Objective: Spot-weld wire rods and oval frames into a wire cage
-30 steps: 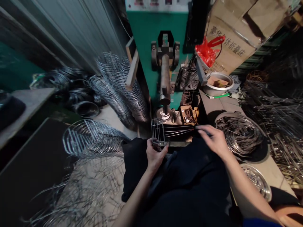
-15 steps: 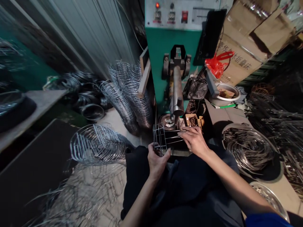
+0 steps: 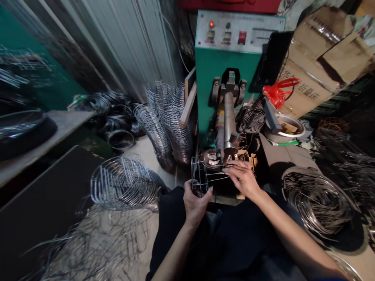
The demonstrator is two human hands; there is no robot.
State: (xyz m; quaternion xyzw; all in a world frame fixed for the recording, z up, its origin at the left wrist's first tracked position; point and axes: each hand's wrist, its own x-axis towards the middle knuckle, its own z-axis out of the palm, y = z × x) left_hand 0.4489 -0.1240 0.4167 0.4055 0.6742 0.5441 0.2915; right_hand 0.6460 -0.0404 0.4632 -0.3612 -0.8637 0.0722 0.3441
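My left hand [image 3: 195,201] grips the near left end of a small wire rack [image 3: 199,171], its thumb and fingers curled round the wires. The rack is a grid of thin metal rods, held in front of a green spot welding machine [image 3: 205,93]. My right hand [image 3: 243,177] pinches the rack's right side, where long wires run under the fingertips; whether a loose rod is in the pinch I cannot tell. Just above those fingertips is the welder's metal arm [image 3: 230,121], pointing down at the rack. Part of the rack is hidden behind the fingers.
Stacked wire racks [image 3: 166,125] stand left of the machine, with another wire bundle [image 3: 123,183] nearer me. Loose wire pieces [image 3: 102,246] litter the floor. To my right lies a basin of bent wire rods [image 3: 316,199]. Behind it are a white bowl [image 3: 285,134] and cardboard boxes [image 3: 310,62].
The camera view has tilted up and shifted left, so the machine sits lower and further right. Both hands keep hold of the rack, whose right side is now closer to the welder's tip.
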